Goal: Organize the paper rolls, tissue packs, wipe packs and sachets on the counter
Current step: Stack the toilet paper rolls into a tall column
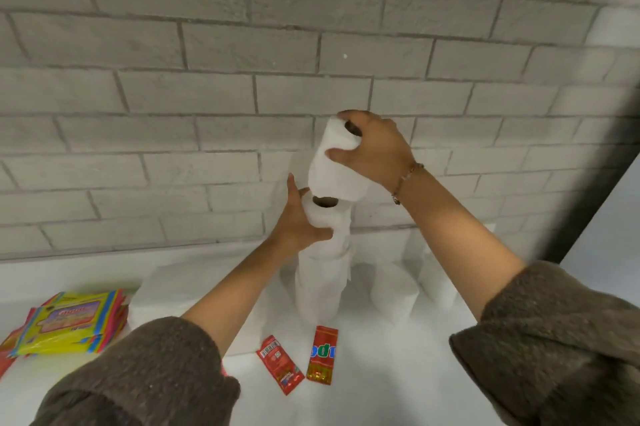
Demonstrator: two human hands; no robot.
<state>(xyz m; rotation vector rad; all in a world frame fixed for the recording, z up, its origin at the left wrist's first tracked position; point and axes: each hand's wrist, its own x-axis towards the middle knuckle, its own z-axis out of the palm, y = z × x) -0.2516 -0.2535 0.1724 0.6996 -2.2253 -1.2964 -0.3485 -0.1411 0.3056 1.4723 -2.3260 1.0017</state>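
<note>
I am stacking the paper rolls into a tower. My right hand [374, 151] grips the upper roll [336, 165]: thumb pressed on its near side, fingers curled over the top, one fingertip at the cardboard core. The roll hangs tilted just above the stack. I cannot tell whether its lower edge touches yet.

Below those fingers, my left hand [298, 221] clasps the stack's top roll [329, 217], thumb in front and fingers spread round the back. The bottom roll [320, 287] stands on the white counter [381, 373] beneath it.

Next I judge I must level the upper roll, centre it core over core and let go gently. Soft, squashy paper cylinders make a wobbly column.

Right of my left fingers stand two more rolls [393, 290]. Well below them lie two glossy red sachets [278, 368], and far to their left a crinkly yellow wipe pack [72, 325].
</note>
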